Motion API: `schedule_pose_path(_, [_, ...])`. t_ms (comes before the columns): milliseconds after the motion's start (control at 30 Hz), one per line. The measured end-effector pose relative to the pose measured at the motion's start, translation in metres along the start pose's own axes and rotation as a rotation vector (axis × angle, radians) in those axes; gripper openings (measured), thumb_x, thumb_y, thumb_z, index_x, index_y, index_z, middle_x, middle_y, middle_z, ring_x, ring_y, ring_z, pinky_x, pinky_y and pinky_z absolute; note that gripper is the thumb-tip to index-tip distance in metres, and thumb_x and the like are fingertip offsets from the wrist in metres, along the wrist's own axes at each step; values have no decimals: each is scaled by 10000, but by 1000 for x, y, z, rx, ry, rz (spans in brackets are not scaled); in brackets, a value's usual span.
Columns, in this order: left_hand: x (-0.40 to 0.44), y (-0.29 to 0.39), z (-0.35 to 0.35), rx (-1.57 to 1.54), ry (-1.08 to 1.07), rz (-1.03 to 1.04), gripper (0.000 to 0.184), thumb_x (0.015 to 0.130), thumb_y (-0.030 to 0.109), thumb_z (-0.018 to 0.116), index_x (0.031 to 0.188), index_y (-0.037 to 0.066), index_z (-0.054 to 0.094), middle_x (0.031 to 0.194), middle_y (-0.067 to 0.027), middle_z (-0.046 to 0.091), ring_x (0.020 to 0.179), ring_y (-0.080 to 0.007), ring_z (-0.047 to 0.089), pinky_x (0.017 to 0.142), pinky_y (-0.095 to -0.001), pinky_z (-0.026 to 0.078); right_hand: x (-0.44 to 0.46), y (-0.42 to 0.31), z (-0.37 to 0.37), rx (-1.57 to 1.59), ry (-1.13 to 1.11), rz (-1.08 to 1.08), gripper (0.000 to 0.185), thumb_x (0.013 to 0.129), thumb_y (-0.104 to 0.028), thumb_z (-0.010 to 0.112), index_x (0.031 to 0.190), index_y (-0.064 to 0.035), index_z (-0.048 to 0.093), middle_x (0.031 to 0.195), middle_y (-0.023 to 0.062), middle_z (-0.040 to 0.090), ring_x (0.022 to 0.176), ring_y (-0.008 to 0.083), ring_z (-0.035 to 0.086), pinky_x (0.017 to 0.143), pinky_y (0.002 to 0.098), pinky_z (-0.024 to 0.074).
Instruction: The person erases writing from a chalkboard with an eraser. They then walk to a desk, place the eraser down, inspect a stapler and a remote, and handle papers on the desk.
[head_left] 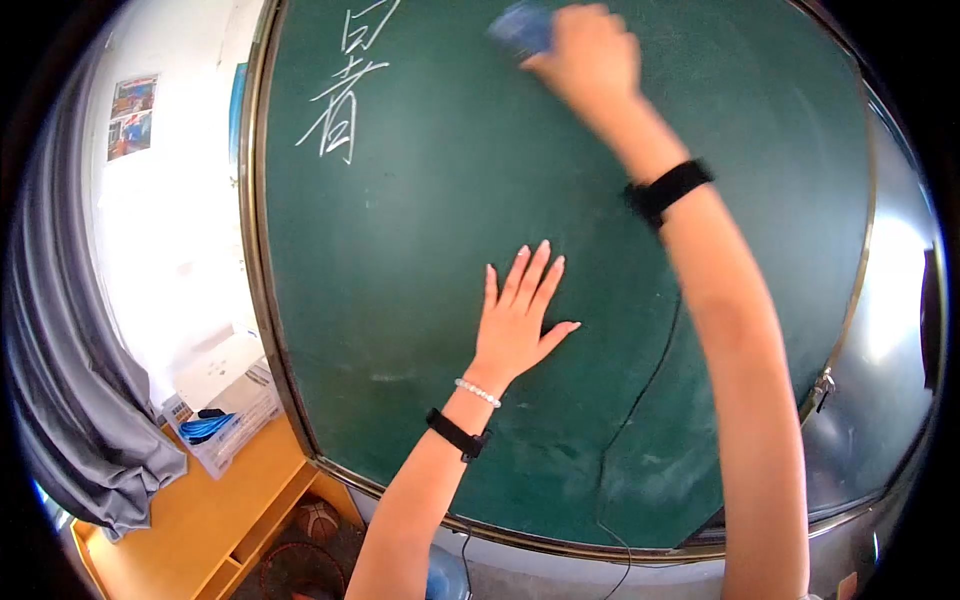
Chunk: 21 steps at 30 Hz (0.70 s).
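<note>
My left hand [517,315] lies flat against the green chalkboard [420,270], its fingers spread and nothing in them. Higher up, my right hand [598,58] grips a blue chalkboard eraser [522,30] pressed to the board; both are a little smeared by motion. White chalk characters [345,105] stand on the board to the left of the eraser. Each wrist wears a black band, and a beaded bracelet [478,392] circles the left one. Faint chalk smudges show on the lower board.
A thin black cable [640,395] hangs down across the board. At the lower left, a wooden desk [190,510] holds a clear plastic box [235,425] beside a grey curtain [75,330]. A basketball [318,520] sits underneath. A metal frame [262,215] edges the board.
</note>
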<state>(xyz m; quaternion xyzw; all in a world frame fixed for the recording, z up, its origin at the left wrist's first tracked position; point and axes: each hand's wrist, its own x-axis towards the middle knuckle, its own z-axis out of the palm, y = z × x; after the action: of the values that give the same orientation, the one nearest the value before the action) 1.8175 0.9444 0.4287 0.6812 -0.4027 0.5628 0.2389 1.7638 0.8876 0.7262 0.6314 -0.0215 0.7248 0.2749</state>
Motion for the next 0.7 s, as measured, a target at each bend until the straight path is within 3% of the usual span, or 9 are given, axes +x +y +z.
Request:
schedule_pose_path(67, [1, -1, -3, -4, -2, -8, 833, 852, 569, 564, 1494, 116, 288, 1576, -108, 208, 1450, -304, 195, 1135, -592, 141, -38, -44, 8, 89, -20, -187, 589, 657, -483, 799, 1020, -65, 599, 975, 105, 579, 927, 285, 605, 737, 415, 517])
schedule_pose_path(167, [-3, -10, 0, 38, -8, -9, 816, 856, 554, 570, 1496, 136, 287, 1582, -96, 194, 1449, -303, 197, 1134, -589, 158, -60, -48, 16, 238, -10, -310, 570, 663, -466, 795, 1024, -76, 587, 980, 89, 566, 947, 269, 586, 770, 408, 486])
schedule_pose_path(267, [-9, -18, 6, 52, -16, -25, 791, 867, 543, 560, 1497, 150, 288, 1586, -94, 183, 1449, -304, 195, 1134, -589, 157, -37, -14, 10, 110, -79, -231, 557, 674, -463, 789, 1015, -74, 583, 977, 92, 569, 947, 275, 586, 759, 402, 489])
schedule_pose_path(333, [-15, -22, 9, 50, -37, -35, 765, 878, 528, 553, 1497, 164, 291, 1586, -99, 180, 1448, -308, 198, 1133, -591, 153, -19, 33, 12, 26, -1, -157, 546, 682, -461, 785, 1011, -77, 580, 973, 97, 574, 948, 282, 588, 750, 396, 491])
schedule_pose_path(400, [-21, -28, 11, 57, -54, -50, 755, 885, 523, 547, 1499, 167, 290, 1585, -103, 179, 1449, -309, 197, 1133, -593, 149, 2, 65, -20, 36, -184, 83, 562, 691, -453, 791, 994, -20, 600, 998, 161, 597, 950, 329, 602, 830, 425, 498])
schedule_pose_path(500, [-24, -30, 17, 38, -32, -58, 733, 891, 520, 541, 1494, 175, 306, 1581, -108, 195, 1448, -307, 202, 1131, -596, 150, 8, 122, 8, -32, -61, 155, 573, 703, -455, 782, 1007, -12, 584, 1004, 164, 590, 971, 338, 587, 839, 422, 488])
schedule_pose_path(700, [-22, -23, 12, 11, -11, -67, 718, 897, 478, 555, 1493, 163, 309, 1580, -110, 198, 1449, -306, 202, 1132, -602, 147, -10, 96, 12, 49, -2, 213, 549, 697, -373, 799, 1026, -19, 540, 1029, 176, 543, 1023, 352, 541, 860, 434, 481])
